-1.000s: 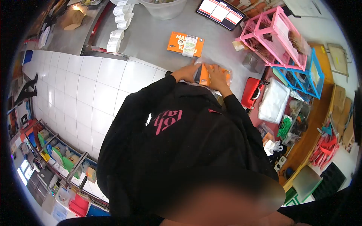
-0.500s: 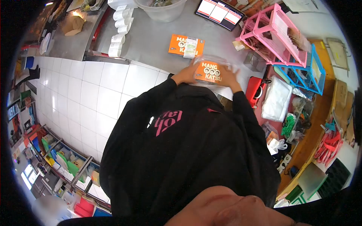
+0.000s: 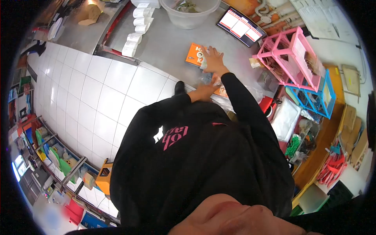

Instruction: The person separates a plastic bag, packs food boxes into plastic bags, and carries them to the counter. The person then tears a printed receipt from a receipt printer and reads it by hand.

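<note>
An orange takeaway box (image 3: 193, 55) printed in white lies on the steel counter. My right hand (image 3: 214, 60) is over its right side with the fingers spread, covering part of the print and most of the receipt. Close to my body, my left hand (image 3: 203, 93) grips a clear plastic bag (image 3: 206, 79) at its near-left side. A second orange box (image 3: 222, 91) shows through the plastic, mostly hidden by my right forearm and left hand. The bag's loose plastic (image 3: 250, 93) spreads out to the right.
A long curled strip of receipts (image 3: 135, 37) and a clear plastic tub (image 3: 189, 16) are at the back. A tablet (image 3: 241, 26) stands beside pink tray racks (image 3: 291, 58) and a blue rack (image 3: 327, 98). White plastic bags (image 3: 288, 117) lie to the right.
My right hand has left the bagged box and moved forward and left onto the other box. My left hand has shifted nearer my body on the bag. The view has shifted slightly.
</note>
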Available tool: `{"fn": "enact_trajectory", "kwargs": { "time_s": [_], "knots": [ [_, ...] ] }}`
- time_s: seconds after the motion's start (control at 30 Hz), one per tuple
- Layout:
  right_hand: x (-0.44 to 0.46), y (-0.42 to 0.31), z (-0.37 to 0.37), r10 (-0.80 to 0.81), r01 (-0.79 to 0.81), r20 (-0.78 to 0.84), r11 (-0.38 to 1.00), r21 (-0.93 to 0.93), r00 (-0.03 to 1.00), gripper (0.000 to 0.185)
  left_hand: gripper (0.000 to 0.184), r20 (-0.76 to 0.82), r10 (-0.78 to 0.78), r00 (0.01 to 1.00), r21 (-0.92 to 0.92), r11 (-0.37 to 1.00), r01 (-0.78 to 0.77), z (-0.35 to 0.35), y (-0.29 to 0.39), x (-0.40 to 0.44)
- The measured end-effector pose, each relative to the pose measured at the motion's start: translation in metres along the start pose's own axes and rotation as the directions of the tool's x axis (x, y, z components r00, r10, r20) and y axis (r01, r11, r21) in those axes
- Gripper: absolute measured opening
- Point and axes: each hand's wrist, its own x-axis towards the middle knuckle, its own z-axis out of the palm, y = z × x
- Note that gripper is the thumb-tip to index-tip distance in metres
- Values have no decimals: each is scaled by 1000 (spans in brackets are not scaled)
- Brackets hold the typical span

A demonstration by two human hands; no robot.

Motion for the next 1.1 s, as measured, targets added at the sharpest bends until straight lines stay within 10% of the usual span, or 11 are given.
{"fn": "enact_trajectory", "kwargs": {
  "time_s": [0.17,0.3,0.37,0.4,0.47,0.6,0.7,0.87,1.0,1.03,1.1],
  "knots": [
    [27,-9,-20,130,-183,354,976,120,926,120,101,-3,22,1000,-149,989,-22,6,-17,-10],
    [15,15,-55,163,-253,219,829,498,962,121,99,-99,20,995,-121,992,-32,2,-23,-18],
    [-17,11,-95,146,-72,28,303,950,989,116,100,-78,-41,996,-93,995,34,-9,-24,-17],
    [-31,10,-112,130,23,-62,286,958,989,108,105,-215,92,972,-133,983,-123,-9,-30,-12],
    [-72,23,-121,-7,-29,40,551,834,999,106,109,-337,233,912,-149,944,-296,-8,-44,3],
    [-131,10,-103,41,-69,55,577,814,998,103,122,-169,276,946,-256,915,-312,-51,-43,5],
    [-153,17,-71,62,-88,151,981,171,987,105,118,91,133,987,-471,879,-75,-53,-41,-4],
    [-160,24,-40,229,-207,123,964,-169,966,109,123,-81,125,989,-376,915,-146,-23,-36,-5],
    [-182,83,-106,43,-26,229,997,-78,973,86,62,-171,107,979,110,990,-89,-106,13,-31],
    [-185,94,-141,216,-191,355,976,-103,910,66,40,-105,78,991,217,975,-53,-124,23,-34],
    [-195,97,-213,161,-175,337,985,11,928,41,13,-201,107,974,90,992,-90,-177,80,-53]
  ]
}}
